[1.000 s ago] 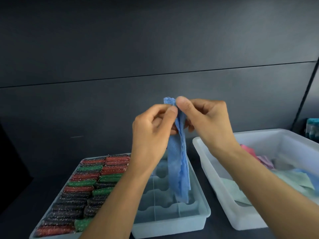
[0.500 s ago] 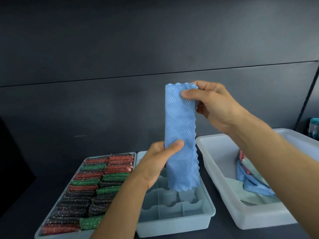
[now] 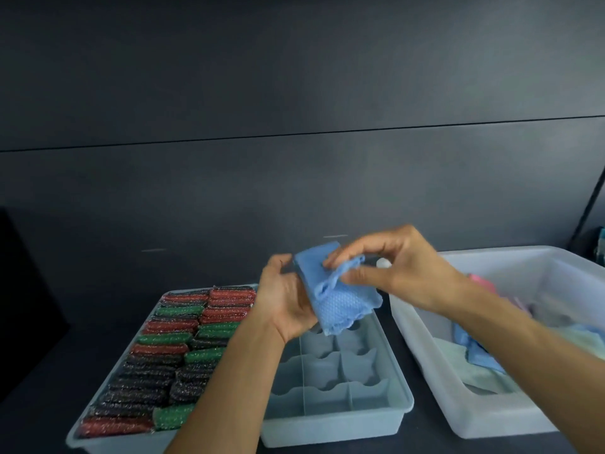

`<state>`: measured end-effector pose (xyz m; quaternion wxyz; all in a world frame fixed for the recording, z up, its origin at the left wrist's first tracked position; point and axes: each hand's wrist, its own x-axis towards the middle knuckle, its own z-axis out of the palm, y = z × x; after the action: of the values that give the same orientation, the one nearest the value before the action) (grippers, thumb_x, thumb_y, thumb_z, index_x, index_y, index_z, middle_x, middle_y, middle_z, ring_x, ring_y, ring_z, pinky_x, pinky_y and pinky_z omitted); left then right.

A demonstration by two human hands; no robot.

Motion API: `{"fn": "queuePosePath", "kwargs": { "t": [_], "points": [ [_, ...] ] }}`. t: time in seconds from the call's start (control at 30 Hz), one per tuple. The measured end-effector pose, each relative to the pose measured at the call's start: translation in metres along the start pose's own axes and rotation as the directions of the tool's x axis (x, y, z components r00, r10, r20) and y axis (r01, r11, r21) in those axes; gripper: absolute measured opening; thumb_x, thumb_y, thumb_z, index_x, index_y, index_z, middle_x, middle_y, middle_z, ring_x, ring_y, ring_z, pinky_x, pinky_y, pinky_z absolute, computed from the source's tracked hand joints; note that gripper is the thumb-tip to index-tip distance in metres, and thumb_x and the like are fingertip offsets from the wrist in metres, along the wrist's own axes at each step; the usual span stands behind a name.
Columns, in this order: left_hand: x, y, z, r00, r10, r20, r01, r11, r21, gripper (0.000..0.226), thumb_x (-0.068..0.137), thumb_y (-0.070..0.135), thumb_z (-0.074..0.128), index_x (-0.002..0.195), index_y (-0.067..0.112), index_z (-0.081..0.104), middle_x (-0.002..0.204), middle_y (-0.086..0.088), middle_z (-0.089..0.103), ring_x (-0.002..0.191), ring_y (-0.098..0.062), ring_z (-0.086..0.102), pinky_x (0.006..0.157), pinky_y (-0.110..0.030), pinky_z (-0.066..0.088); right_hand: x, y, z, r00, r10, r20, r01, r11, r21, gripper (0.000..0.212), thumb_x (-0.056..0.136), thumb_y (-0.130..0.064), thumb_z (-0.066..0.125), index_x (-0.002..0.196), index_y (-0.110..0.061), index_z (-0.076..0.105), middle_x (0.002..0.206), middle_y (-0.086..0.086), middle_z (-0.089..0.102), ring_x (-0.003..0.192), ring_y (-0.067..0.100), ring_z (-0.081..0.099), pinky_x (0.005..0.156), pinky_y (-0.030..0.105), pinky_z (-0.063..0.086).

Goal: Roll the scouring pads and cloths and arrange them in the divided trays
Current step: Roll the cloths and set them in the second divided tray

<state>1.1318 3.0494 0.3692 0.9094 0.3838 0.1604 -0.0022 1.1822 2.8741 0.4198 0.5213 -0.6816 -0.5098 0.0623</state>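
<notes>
Gathering the blue cloth (image 3: 340, 299), stretched full-length a moment ago, over the divided tray (image 3: 343, 419); left hand (image 3: 284, 301) cupping it, right hand (image 3: 404, 273) pinching an edge; probably starting the roll.

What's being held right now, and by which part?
The blue cloth: left hand grips its folded left edge, right hand pinches its bunched upper fold.
</notes>
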Motion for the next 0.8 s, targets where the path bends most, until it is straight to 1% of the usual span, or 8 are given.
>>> {"fn": "queuePosePath", "kwargs": {
  "t": [0.1,0.27,0.37,0.43,0.53,0.63,0.7,0.8],
  "points": [
    [-0.001,0.005,0.003,1.000,-0.014,0.005,0.013,0.999,0.037,0.076,0.092,0.064,0.042,0.127,-0.001,0.060,0.118,-0.024,0.066,0.098,-0.037,0.069,0.083,-0.049,0.054,-0.009,0.020,0.008,0.999,-0.019,0.026,0.021,0.997,-0.080,0.016,0.077,0.002,0.076,0.086,-0.011,0.077,0.097,-0.005,0.075,0.106,0.006,0.065,0.094,0.019,0.048],
    [0.010,0.013,0.003,0.987,0.070,-0.146,-0.050,0.989,0.136,0.043,0.101,0.025,0.046,0.133,-0.001,0.054,0.115,-0.019,0.067,0.094,-0.029,0.066,0.076,-0.042,0.056,-0.013,0.038,0.008,0.989,-0.142,0.052,0.151,0.939,-0.309,0.040,0.070,0.005,0.069,0.104,-0.017,0.072,0.120,-0.011,0.067,0.125,0.005,0.051,0.100,0.027,0.045],
    [0.011,0.017,0.002,0.985,0.066,-0.160,-0.043,0.989,0.141,0.039,0.101,0.021,0.046,0.131,-0.002,0.055,0.107,-0.017,0.067,0.087,-0.027,0.066,0.074,-0.039,0.056,-0.008,0.055,0.006,0.937,-0.240,0.253,0.346,0.543,-0.765,0.081,0.066,-0.003,0.064,0.140,-0.029,0.043,0.150,-0.011,0.037,0.139,0.011,0.032,0.105,0.024,0.030],
    [0.013,0.015,0.002,0.988,0.056,-0.140,-0.037,0.990,0.137,0.036,0.101,0.021,0.047,0.127,-0.002,0.057,0.114,-0.017,0.066,0.092,-0.027,0.065,0.082,-0.039,0.055,-0.001,0.063,0.006,0.926,-0.274,0.259,0.359,0.435,-0.826,0.082,0.069,-0.005,0.071,0.140,-0.031,0.039,0.152,-0.009,0.033,0.140,0.017,0.031,0.104,0.028,0.031],
    [0.019,0.007,-0.002,0.993,0.060,-0.100,-0.037,0.975,0.218,0.031,0.101,0.022,0.045,0.119,0.001,0.059,0.110,-0.015,0.066,0.097,-0.027,0.064,0.086,-0.037,0.055,0.004,0.067,0.014,0.912,-0.406,0.059,0.339,0.666,-0.665,0.056,0.067,0.003,0.072,0.112,-0.029,0.064,0.132,-0.006,0.057,0.125,0.016,0.047,0.092,0.037,0.047],
    [0.020,-0.001,-0.009,0.990,0.116,-0.085,-0.085,0.950,0.301,0.050,0.098,0.048,0.044,0.126,0.010,0.061,0.126,-0.012,0.065,0.118,-0.028,0.060,0.103,-0.048,0.045,0.006,0.046,0.020,0.971,-0.076,-0.226,0.047,0.990,-0.131,0.027,0.076,0.006,0.067,0.084,-0.019,0.071,0.090,0.006,0.068,0.080,0.010,0.060,0.069,0.022,0.050],
    [0.019,-0.005,-0.016,0.988,0.155,0.003,-0.143,0.908,0.393,0.080,0.080,0.080,0.042,0.128,0.019,0.062,0.131,-0.008,0.064,0.125,-0.028,0.056,0.109,-0.052,0.038,0.008,0.040,0.018,0.948,0.214,-0.235,-0.169,0.965,0.199,0.003,0.082,-0.002,0.071,0.081,-0.004,0.068,0.075,0.018,0.065,0.066,0.020,0.058,0.062,0.031,0.047],
    [0.009,-0.011,-0.015,0.969,0.150,0.198,-0.223,0.878,0.423,0.096,0.067,0.087,0.046,0.133,0.018,0.059,0.133,-0.010,0.062,0.126,-0.029,0.056,0.107,-0.051,0.040,0.009,0.044,0.012,0.899,0.400,-0.177,-0.307,0.865,0.398,0.014,0.082,-0.011,0.072,0.087,0.001,0.068,0.085,0.013,0.074,0.076,0.024,0.069,0.075,0.042,0.055]
  ]
}}
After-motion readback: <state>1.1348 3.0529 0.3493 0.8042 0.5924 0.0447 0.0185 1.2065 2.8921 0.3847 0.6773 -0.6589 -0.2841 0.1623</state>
